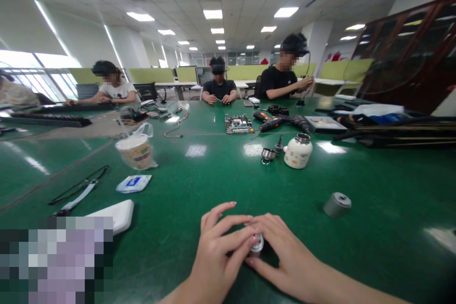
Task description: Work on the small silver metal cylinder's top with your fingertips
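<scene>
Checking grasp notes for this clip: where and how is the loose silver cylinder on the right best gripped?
Probably around the curved side wall of the silver cylinder, coming from above: its flat end faces up, its wall is round, and bare green table surrounds it.

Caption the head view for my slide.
Left hand and right hand grip a small metal cylinder at a green table.

A glossy green table (171,190) carries a metal cylinder (337,206) right of the grip. Beyond the grip stand a white jar (298,154) and, farther off, a circuit board (238,124). A flat packet (133,184) lies to its left.
</scene>
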The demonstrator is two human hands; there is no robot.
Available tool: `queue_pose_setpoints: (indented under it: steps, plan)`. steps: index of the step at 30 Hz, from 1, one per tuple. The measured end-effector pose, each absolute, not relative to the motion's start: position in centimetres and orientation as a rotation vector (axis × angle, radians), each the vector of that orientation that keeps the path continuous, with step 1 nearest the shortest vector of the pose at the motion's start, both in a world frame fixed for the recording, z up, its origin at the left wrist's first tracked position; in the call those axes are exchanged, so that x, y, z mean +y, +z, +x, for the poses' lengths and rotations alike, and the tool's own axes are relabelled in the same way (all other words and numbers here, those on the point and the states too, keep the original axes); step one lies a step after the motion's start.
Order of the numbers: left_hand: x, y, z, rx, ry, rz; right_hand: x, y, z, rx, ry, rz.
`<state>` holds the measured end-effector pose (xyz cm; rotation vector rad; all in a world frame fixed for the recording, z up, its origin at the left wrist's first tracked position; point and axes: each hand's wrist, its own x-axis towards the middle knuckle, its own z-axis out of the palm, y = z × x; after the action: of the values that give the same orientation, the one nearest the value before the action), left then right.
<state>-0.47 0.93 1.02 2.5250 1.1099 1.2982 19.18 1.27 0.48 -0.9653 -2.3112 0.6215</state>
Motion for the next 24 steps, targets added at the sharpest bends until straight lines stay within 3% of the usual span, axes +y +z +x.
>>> queue_pose_setpoints:
  steps: [13,20,24]
  plan:
    - [0.7,1.2,0.0,1.102,1.220,2.203,1.2,0.8,19.1,-2.344,0.598,-0.992]
    - [0.5,0.1,-0.4,1.284,1.478,2.095,1.1,1.3,19.2,-2.347,0.617,-1.032]
    - [0.6,0.6,-0.1,1.142,1.313,2.167,1.2,1.1,19.1,-2.343,0.609,-1.031]
